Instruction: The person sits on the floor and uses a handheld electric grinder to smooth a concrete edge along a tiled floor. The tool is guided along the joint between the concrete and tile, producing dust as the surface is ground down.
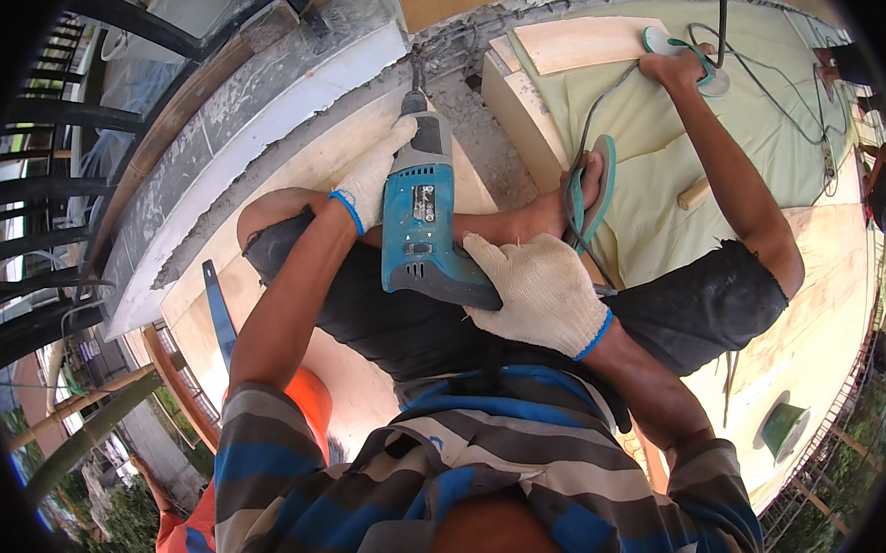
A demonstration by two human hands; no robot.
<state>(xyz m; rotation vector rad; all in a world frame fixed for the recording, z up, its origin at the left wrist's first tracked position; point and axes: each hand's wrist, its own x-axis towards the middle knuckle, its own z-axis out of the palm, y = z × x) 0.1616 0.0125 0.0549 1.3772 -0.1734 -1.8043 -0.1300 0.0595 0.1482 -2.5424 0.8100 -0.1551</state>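
A teal and grey power drill (420,213) lies across the middle, its long dark bit (417,73) pointing away from me into the corner by the concrete edge. Whether the tip touches the concrete is too small to tell. My left hand (370,180), in a cream knit glove with a blue cuff, wraps the grey front housing behind the chuck. In a matching glove, my right hand (544,293) is closed around the rear handle; its trigger finger area is partly hidden. A dark power cord (595,118) runs from near the handle past my sandalled foot.
A rough concrete ledge (254,116) and black metal railing (68,186) line the left. Plywood boxing (525,122), a green sheet (647,156), looped cable (753,70) and a short wood piece (694,195) lie right. A blade (219,313) is beside my left arm.
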